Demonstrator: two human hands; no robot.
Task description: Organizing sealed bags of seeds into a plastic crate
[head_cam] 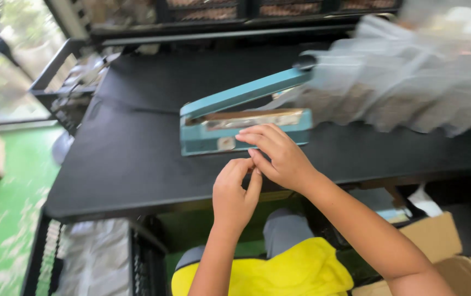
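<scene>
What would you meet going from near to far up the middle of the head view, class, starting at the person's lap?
Yellow cloth → left hand → right hand → teal heat sealer with its arm raised → bare stretch of the black table → dark shelving behind.

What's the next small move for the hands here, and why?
Probably the right hand reaches to the pile of clear bags: both hands look empty, fingertips touching at the table edge, and the teal heat sealer has its arm raised.
</scene>
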